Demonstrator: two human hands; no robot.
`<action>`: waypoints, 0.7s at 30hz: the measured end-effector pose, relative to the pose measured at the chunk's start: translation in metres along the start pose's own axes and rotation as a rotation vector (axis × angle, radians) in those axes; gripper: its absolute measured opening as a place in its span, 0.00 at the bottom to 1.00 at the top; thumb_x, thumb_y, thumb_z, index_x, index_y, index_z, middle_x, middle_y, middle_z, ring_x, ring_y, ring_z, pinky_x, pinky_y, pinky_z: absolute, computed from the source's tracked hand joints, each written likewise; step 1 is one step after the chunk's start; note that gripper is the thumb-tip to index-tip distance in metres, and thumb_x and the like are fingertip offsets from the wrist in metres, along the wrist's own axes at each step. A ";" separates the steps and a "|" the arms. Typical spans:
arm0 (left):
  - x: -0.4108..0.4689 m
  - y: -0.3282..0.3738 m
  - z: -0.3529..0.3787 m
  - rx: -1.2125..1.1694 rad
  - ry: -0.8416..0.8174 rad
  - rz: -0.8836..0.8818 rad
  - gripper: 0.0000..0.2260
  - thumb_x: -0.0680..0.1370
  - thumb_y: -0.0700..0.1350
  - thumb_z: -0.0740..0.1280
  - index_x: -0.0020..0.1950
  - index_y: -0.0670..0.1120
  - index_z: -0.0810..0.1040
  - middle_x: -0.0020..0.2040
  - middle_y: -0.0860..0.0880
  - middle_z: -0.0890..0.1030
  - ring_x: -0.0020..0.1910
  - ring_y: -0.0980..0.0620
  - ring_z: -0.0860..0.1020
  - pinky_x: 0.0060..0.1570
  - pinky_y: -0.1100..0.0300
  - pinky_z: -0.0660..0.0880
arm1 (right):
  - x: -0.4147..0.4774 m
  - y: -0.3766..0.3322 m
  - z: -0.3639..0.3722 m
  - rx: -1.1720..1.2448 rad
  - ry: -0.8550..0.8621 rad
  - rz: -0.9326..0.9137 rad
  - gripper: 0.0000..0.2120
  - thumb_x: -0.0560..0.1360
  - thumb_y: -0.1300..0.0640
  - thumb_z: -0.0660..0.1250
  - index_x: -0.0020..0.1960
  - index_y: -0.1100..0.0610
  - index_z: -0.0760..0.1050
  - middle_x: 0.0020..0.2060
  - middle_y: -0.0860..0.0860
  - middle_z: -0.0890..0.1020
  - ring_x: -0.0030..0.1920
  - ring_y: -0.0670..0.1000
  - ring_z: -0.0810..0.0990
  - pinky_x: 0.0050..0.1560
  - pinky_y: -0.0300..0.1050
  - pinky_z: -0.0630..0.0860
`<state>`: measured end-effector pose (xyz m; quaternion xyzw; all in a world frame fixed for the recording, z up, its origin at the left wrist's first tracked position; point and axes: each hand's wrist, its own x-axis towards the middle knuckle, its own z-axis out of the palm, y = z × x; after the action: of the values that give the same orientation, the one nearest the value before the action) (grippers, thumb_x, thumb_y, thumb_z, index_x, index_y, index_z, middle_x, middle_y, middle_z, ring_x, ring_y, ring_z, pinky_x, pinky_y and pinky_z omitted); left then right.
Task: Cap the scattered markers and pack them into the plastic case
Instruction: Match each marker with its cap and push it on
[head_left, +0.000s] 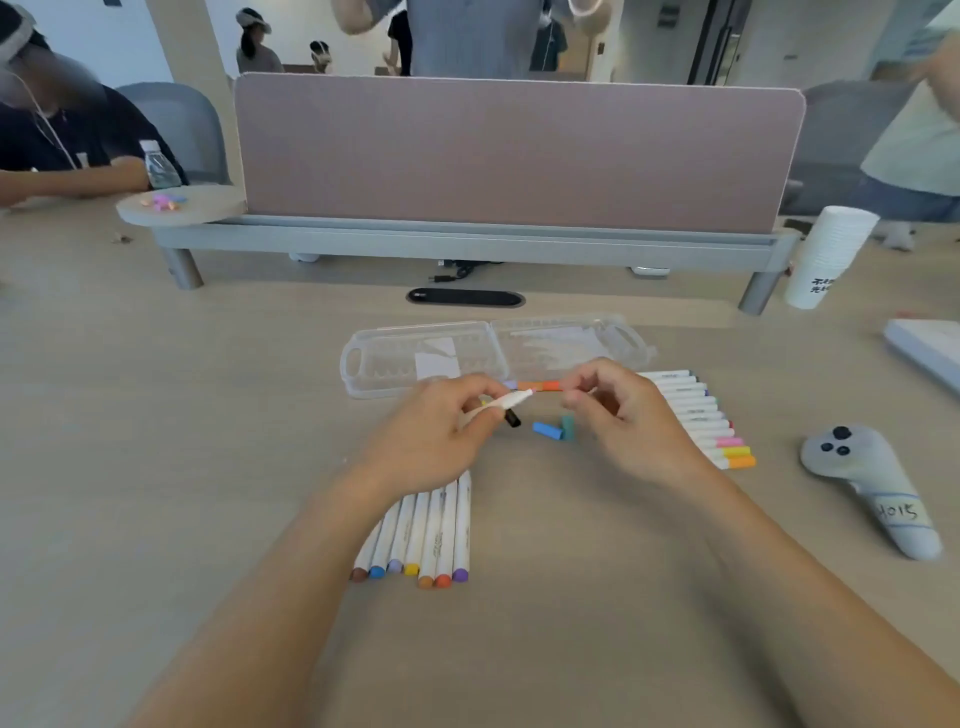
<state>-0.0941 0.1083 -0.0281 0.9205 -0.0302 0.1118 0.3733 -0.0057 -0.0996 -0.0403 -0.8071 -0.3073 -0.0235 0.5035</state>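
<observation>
My left hand grips a white marker whose uncapped end points right. My right hand hovers just right of it with fingers curled; whether it pinches a cap is hidden. Between the hands lie loose caps: an orange one, a blue one, a teal one and a black one. The clear plastic case lies open behind them. A row of uncapped markers lies under my left wrist. A row of capped markers lies behind my right hand.
A grey hand controller lies at the right. A stack of white paper cups stands at the back right beside the pink desk divider. A white box edge shows at far right. People sit and stand beyond.
</observation>
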 end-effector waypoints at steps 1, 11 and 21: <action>0.001 0.001 0.008 0.048 0.020 0.039 0.08 0.81 0.49 0.63 0.57 0.58 0.78 0.37 0.57 0.78 0.32 0.57 0.73 0.33 0.63 0.67 | -0.010 0.004 -0.007 0.105 0.017 0.027 0.07 0.78 0.63 0.66 0.47 0.51 0.76 0.37 0.47 0.77 0.32 0.45 0.72 0.37 0.36 0.71; -0.012 -0.009 0.036 0.187 0.054 0.197 0.11 0.81 0.49 0.62 0.60 0.60 0.78 0.44 0.63 0.78 0.40 0.65 0.74 0.34 0.68 0.64 | -0.030 0.020 -0.005 -0.048 -0.012 -0.062 0.07 0.76 0.60 0.70 0.53 0.51 0.83 0.42 0.38 0.78 0.43 0.46 0.78 0.43 0.33 0.71; -0.017 -0.004 0.034 0.212 0.055 0.203 0.07 0.79 0.51 0.67 0.54 0.58 0.82 0.40 0.62 0.80 0.36 0.65 0.74 0.33 0.66 0.64 | -0.033 0.005 0.018 0.076 -0.052 -0.021 0.09 0.72 0.63 0.74 0.44 0.50 0.83 0.33 0.42 0.80 0.34 0.43 0.78 0.38 0.33 0.72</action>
<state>-0.1041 0.0870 -0.0586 0.9436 -0.1010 0.1765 0.2612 -0.0343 -0.1016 -0.0650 -0.7846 -0.3293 0.0039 0.5253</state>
